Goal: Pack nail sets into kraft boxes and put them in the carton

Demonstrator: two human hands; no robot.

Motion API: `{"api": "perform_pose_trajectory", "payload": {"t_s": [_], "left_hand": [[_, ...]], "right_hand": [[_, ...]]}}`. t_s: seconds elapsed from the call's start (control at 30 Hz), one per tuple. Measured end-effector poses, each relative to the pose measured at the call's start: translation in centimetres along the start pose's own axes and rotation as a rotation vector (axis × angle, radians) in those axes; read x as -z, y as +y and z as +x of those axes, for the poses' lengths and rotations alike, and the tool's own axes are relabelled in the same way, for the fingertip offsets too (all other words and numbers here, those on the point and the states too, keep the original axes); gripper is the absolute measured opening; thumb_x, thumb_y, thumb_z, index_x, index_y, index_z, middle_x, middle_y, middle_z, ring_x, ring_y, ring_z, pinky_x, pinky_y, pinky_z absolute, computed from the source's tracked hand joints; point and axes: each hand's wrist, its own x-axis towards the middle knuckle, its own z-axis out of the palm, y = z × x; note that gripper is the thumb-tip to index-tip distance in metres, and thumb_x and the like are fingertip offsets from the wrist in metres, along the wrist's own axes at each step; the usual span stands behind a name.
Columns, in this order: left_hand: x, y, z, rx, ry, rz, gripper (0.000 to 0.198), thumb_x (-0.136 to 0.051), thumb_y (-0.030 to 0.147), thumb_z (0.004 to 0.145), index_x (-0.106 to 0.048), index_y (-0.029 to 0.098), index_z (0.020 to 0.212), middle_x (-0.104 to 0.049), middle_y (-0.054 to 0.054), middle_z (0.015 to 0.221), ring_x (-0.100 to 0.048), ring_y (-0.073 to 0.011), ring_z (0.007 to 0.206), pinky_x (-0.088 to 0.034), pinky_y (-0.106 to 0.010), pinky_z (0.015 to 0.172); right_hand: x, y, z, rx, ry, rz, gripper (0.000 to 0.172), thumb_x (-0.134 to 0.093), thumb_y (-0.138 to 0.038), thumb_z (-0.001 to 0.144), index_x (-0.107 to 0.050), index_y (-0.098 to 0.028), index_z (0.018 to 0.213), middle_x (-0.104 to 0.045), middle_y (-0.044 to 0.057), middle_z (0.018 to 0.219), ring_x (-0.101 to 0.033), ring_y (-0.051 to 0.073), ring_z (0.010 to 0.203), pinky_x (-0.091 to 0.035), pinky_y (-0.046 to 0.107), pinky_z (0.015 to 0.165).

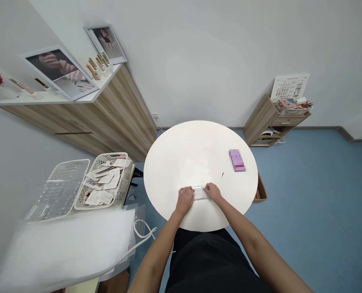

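Note:
My left hand [185, 200] and my right hand [213, 192] rest at the near edge of a round white table [196, 148], gripping opposite ends of a small, flat, translucent plastic pack [199, 193]. Its contents are too small to tell. Farther right on the tabletop lies a pink rectangular box [237, 160], blurred in the picture and out of reach of both hands. A tiny red speck [222, 175] marks the surface near it.
To the left stand a white basket [106, 183] of paper cards and a plastic tray [59, 189], with a white padded surface [62, 248] nearer me. A wooden cabinet [107, 110] stands behind them. A cardboard box [261, 189] pokes out beyond the table's right edge.

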Motion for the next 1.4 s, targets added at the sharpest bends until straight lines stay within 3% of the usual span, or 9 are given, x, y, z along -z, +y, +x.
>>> {"api": "perform_pose_trajectory", "payload": {"t_s": [0.07,0.17,0.3,0.4,0.5,0.67,0.83,1.1,1.4], "left_hand": [[-0.7,0.3,-0.8,-0.146,-0.105,0.039,0.044,-0.037,0.014,0.092,-0.050,0.023,0.132,-0.051,-0.009,0.141,-0.041,-0.0251,0.135,-0.024,-0.048,0.115],[-1.9,0.2,-1.4,-0.163,-0.136,0.086,0.056,-0.035,0.012,0.090,-0.035,0.021,0.146,-0.035,-0.008,0.155,-0.026,-0.0232,0.145,-0.016,-0.049,0.119],[-2.7,-0.5,-1.3,-0.132,-0.127,0.083,0.060,-0.034,0.011,0.090,-0.031,0.022,0.148,-0.032,-0.008,0.157,-0.025,-0.0214,0.146,-0.022,-0.047,0.118],[-2.7,-1.0,-0.8,-0.143,-0.145,0.076,0.059,-0.038,0.012,0.089,-0.034,0.023,0.147,-0.036,-0.008,0.155,-0.029,-0.0220,0.145,-0.025,-0.047,0.117],[-2.5,-1.4,-0.2,-0.162,-0.155,0.061,0.060,-0.043,0.011,0.085,-0.039,0.020,0.144,-0.041,-0.010,0.151,-0.034,-0.0230,0.142,-0.028,-0.045,0.117],[-2.1,-2.2,0.9,-0.193,-0.132,-0.051,0.052,-0.051,0.015,0.084,-0.046,0.019,0.136,-0.050,-0.012,0.144,-0.044,-0.0234,0.136,-0.041,-0.041,0.110],[-0.4,-1.9,0.6,-0.207,-0.184,-0.192,0.039,-0.053,0.023,0.086,-0.052,0.024,0.126,-0.052,-0.009,0.134,-0.065,-0.0204,0.102,-0.055,-0.036,0.086],[1.5,0.1,0.0,-0.062,-0.265,-0.328,0.023,-0.044,0.037,0.094,-0.058,0.025,0.107,-0.065,-0.001,0.097,-0.062,-0.0191,0.085,-0.049,-0.031,0.077],[1.0,-1.7,4.4,0.215,-0.173,-0.408,0.023,-0.054,0.037,0.087,-0.063,0.024,0.104,-0.069,-0.002,0.097,-0.062,-0.0207,0.092,-0.048,-0.032,0.082]], "right_hand": [[-0.1,0.0,0.3,-0.014,-0.010,-0.010,0.014,-0.057,-0.027,0.087,-0.061,-0.020,0.075,-0.066,0.003,0.085,-0.060,0.015,0.077,-0.039,0.024,0.060],[0.0,-0.2,0.1,0.034,0.036,-0.046,0.012,-0.054,-0.025,0.087,-0.062,-0.021,0.080,-0.065,0.002,0.084,-0.059,0.016,0.076,-0.041,0.025,0.062],[0.8,-0.9,-1.5,0.289,0.235,-0.186,0.023,-0.049,-0.015,0.086,-0.062,-0.020,0.105,-0.064,0.010,0.107,-0.057,0.024,0.101,-0.045,0.039,0.089],[1.2,-1.3,-3.0,0.599,0.169,-0.275,0.034,-0.051,-0.019,0.087,-0.057,-0.021,0.120,-0.061,0.012,0.123,-0.047,0.029,0.123,-0.027,0.053,0.111],[0.7,-1.1,-3.8,0.739,0.069,-0.325,0.047,-0.055,-0.024,0.086,-0.050,-0.018,0.132,-0.056,0.013,0.134,-0.041,0.030,0.132,-0.015,0.059,0.116],[-0.5,-0.7,-3.2,0.667,0.109,-0.347,0.045,-0.041,-0.006,0.087,-0.052,-0.014,0.130,-0.054,0.015,0.137,-0.048,0.026,0.128,-0.026,0.051,0.114],[0.6,-1.0,-3.6,0.642,0.032,-0.295,0.030,-0.045,-0.007,0.085,-0.061,-0.019,0.107,-0.068,0.010,0.105,-0.059,0.024,0.101,-0.035,0.046,0.105],[2.7,-0.7,-4.6,0.416,-0.168,-0.176,0.022,-0.045,-0.016,0.091,-0.057,-0.019,0.108,-0.067,0.005,0.093,-0.059,0.019,0.083,-0.039,0.027,0.072],[3.7,-3.0,1.2,0.213,-0.227,-0.103,0.020,-0.065,-0.020,0.080,-0.066,-0.019,0.100,-0.064,0.007,0.108,-0.059,0.019,0.096,-0.042,0.026,0.077]]}}
